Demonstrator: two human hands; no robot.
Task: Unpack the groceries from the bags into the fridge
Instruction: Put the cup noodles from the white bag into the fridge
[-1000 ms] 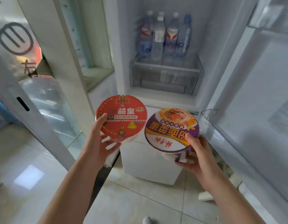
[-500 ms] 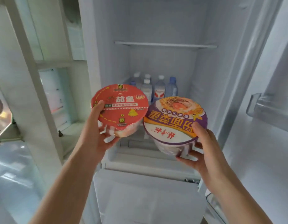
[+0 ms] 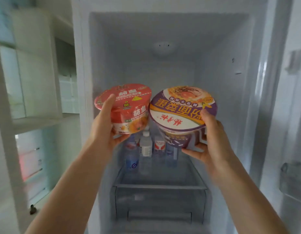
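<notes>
My left hand (image 3: 105,127) grips a red instant noodle bowl (image 3: 129,105), thumb on its lid and fingers under its base. My right hand (image 3: 210,141) grips a purple instant noodle bowl (image 3: 181,110) the same way. Both bowls are raised side by side, nearly touching, in front of the open fridge (image 3: 163,56), whose upper compartment is bare white. Behind and below the bowls several water bottles (image 3: 145,146) stand on the glass shelf (image 3: 160,184).
A clear drawer (image 3: 160,203) sits under the glass shelf. The open fridge door with its bins (image 3: 293,183) stands at the right. White shelving (image 3: 36,81) is at the left, beside the fridge wall.
Both hands have lifted the two bowls higher and nearer the fridge interior. The view has tilted up, so the floor and the shelf above the bottles are out of sight.
</notes>
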